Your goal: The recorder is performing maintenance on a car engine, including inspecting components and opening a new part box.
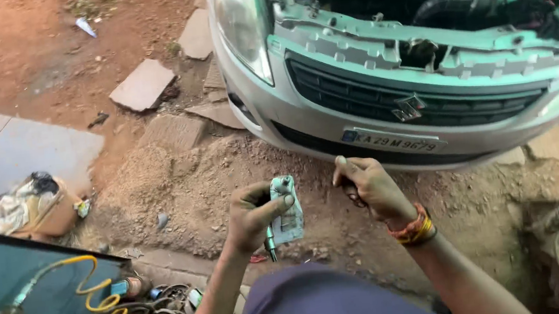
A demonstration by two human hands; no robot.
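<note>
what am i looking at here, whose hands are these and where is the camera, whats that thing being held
There is one picture, taken by a camera worn on a person's head, looking down at their own two bare hands. The left hand grips a small pale green metal part, with a thin tool sticking out below it. The right hand, with orange bangles on the wrist, is closed around something small and dark; I cannot tell what. In front stands a silver car with its bonnet open, on bare dirt ground with stone slabs. At lower left lies a coiled yellow hose.
</note>
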